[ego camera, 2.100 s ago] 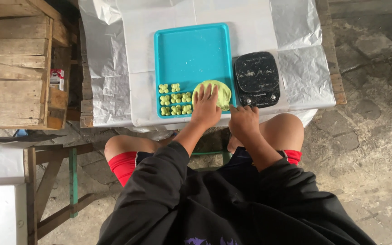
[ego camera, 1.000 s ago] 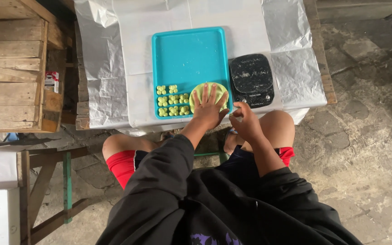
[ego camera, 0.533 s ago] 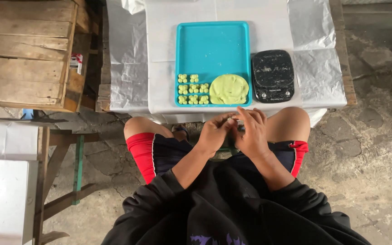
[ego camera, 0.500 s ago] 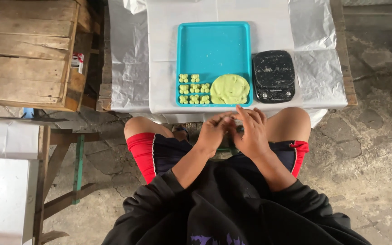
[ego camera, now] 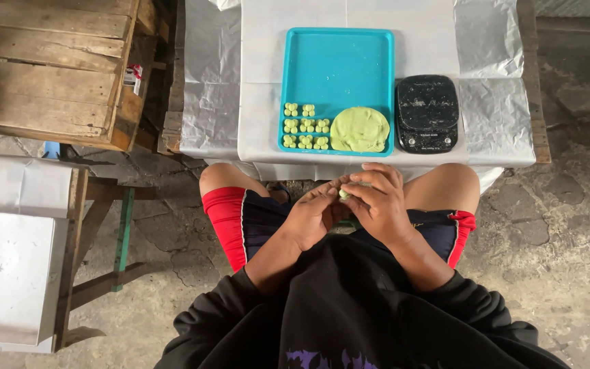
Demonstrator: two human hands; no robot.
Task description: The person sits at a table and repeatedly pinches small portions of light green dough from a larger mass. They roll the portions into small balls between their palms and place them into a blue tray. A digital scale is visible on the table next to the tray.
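Watching the feed here: left hand (ego camera: 312,219) and right hand (ego camera: 377,201) are cupped together over the lap, fingers pinching a small green dough bit (ego camera: 345,194) between them, probably so it gets shaped off the table. The big dough lump (ego camera: 359,129) sits in the teal tray's (ego camera: 336,61) near right corner, small dough pieces (ego camera: 304,126) lined up along its near edge, black scale (ego camera: 427,113) just right of the tray.

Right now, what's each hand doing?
Left hand: curled around a small green dough piece, together with the right.
Right hand: closed on the same piece.
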